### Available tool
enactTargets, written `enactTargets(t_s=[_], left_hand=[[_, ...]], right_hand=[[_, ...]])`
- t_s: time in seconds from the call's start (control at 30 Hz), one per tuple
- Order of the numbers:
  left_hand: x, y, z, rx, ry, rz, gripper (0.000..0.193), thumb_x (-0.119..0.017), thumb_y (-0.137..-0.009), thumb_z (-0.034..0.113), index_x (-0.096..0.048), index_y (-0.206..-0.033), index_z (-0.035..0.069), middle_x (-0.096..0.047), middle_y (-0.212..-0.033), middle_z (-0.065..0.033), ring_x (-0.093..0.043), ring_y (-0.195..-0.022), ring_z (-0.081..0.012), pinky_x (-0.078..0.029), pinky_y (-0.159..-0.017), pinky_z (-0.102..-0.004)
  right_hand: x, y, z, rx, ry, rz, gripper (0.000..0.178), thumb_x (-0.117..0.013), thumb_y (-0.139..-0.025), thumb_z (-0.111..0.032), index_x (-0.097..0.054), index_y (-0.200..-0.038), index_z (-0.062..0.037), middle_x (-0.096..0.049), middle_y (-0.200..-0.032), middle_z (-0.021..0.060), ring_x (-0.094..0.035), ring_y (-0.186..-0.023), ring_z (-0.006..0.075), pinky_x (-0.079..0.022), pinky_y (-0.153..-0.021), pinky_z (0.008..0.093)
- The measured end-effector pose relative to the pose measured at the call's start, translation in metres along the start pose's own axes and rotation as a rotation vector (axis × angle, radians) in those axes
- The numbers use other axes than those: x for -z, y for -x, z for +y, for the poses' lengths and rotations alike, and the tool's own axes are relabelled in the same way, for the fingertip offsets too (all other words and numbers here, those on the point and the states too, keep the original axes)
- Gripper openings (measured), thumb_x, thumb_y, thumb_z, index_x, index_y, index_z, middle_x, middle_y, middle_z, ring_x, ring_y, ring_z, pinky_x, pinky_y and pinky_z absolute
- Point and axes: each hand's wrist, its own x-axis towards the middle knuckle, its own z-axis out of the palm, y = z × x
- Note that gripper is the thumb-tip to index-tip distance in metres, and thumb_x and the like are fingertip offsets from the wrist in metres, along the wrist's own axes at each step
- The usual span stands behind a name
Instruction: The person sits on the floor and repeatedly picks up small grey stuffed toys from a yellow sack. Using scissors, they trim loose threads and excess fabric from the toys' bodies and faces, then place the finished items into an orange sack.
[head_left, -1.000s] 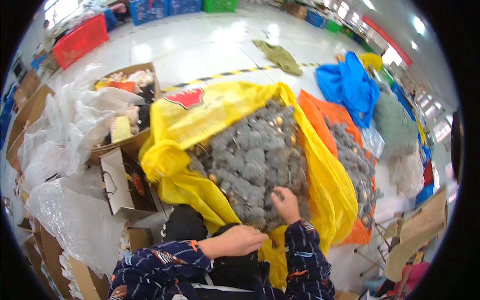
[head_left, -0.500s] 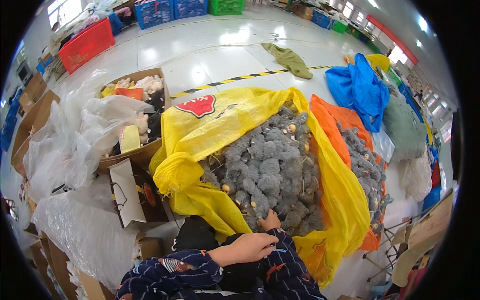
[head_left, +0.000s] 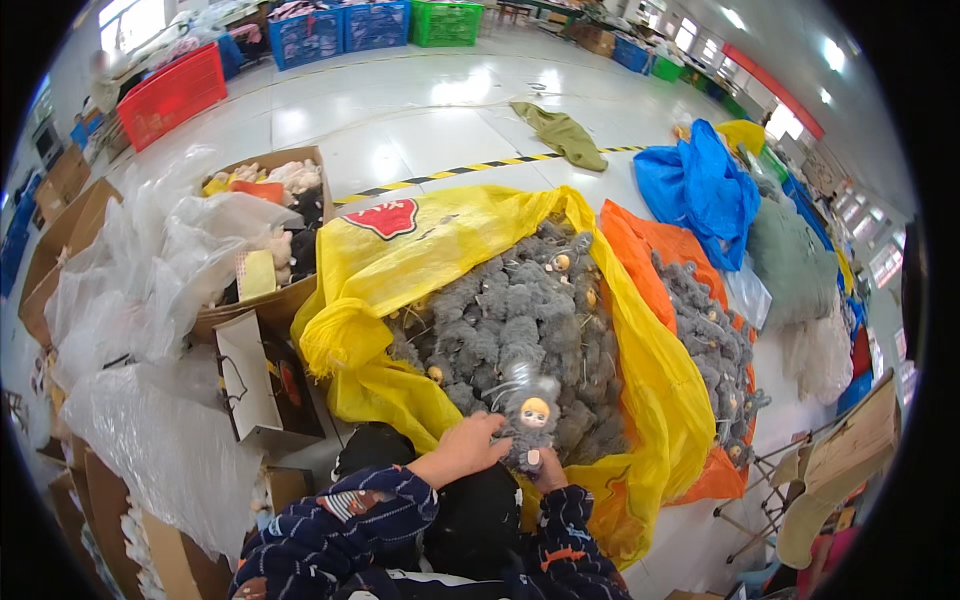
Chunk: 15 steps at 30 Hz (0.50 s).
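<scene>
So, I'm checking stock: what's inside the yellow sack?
In the yellow sack, a pile of grey toys shows, a few with faces visible. Whatever lies beneath the top layer is covered.

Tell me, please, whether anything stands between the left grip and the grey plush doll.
Nothing visible does: the left grip is close beside the grey plush doll, though contact is hard to tell; the right grip holds its lower end.

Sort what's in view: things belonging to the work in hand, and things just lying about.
In hand:
- grey doll, in the right hand, left hand at its side
- yellow sack of similar dolls

Apparently lying about:
- olive cloth on the floor
- blue sack
- red crate
- clear plastic wrap
</scene>
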Motion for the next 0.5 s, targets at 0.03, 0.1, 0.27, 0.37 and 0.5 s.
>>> enactTargets(t_s=[0.03,0.1,0.27,0.37,0.5], left_hand=[[0.001,-0.002,0.002,0.031,-0.023,-0.004,0.044,-0.059,-0.076,0.032,-0.051,-0.111,0.005,-0.054,-0.099,-0.0177,-0.054,-0.09,-0.0342,-0.045,-0.074,-0.0392],[-0.003,-0.007,0.004,0.07,0.07,0.048,0.059,-0.062,-0.077,0.035,-0.043,-0.119,-0.001,-0.053,-0.105,-0.0184,-0.055,-0.091,-0.0288,-0.045,-0.077,-0.0357],[0.003,-0.012,0.028,0.261,1.125,-0.366,0.05,-0.065,-0.079,0.024,-0.047,-0.118,-0.001,-0.055,-0.113,-0.0105,-0.055,-0.096,-0.0174,-0.046,-0.079,-0.0279],[-0.002,-0.008,0.026,0.377,1.451,-0.396,0.036,-0.064,-0.079,0.014,-0.055,-0.112,0.003,-0.059,-0.107,-0.0067,-0.058,-0.094,-0.0137,-0.047,-0.078,-0.0227],[0.01,-0.008,0.03,0.393,1.423,-0.356,0.036,-0.064,-0.079,0.014,-0.054,-0.112,0.003,-0.059,-0.107,-0.0054,-0.057,-0.094,-0.0142,-0.047,-0.08,-0.0245]], right_hand=[[-0.011,0.008,-0.015,0.073,-0.015,-0.045,0.036,-0.048,-0.078,-0.013,-0.053,-0.11,0.0014,-0.059,-0.103,0.0093,-0.06,-0.088,0.0193,-0.048,-0.077,0.0301],[-0.02,0.023,-0.042,0.142,0.027,-0.2,0.045,-0.048,-0.08,-0.017,-0.042,-0.121,0.0003,-0.052,-0.115,0.0123,-0.054,-0.102,0.0226,-0.046,-0.087,0.0359],[-0.042,0.059,-0.076,0.281,0.508,-0.088,0.043,-0.056,-0.078,-0.011,-0.044,-0.117,0.0025,-0.055,-0.106,0.0092,-0.056,-0.089,0.0161,-0.046,-0.075,0.0298],[-0.065,0.08,-0.107,0.241,0.645,0.042,0.027,-0.06,-0.076,-0.01,-0.056,-0.1,0.0024,-0.061,-0.091,0.0043,-0.055,-0.078,0.0102,-0.045,-0.071,0.0245],[-0.025,0.065,-0.161,0.688,0.935,0.349,0.027,-0.063,-0.076,-0.016,-0.059,-0.098,-0.0004,-0.059,-0.101,0.0138,-0.056,-0.093,0.022,-0.043,-0.078,0.0296]])
